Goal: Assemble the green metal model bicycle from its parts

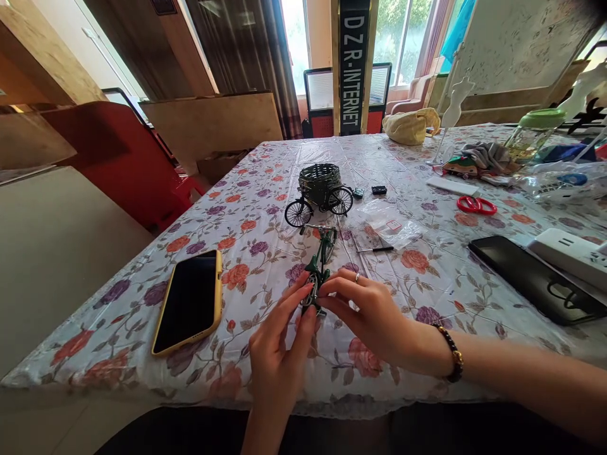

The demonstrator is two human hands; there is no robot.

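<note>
A small green model bicycle [320, 259] lies on the flowered tablecloth [265, 253], its near wheel toward me. My left hand [279, 354] pinches that near end with fingertips from the left. My right hand [370, 313], with a ring and a beaded bracelet, pinches the same end from the right. Farther back stands a dark model tricycle with a woven basket [320, 189].
A phone in a yellow case [190, 302] lies at the left. A black phone [535, 278] and white power strip [569, 253] lie at the right. Red scissors [477, 205], clear plastic bags [384, 227], a small screwdriver [377, 249], a green-lidded jar [533, 136] sit behind.
</note>
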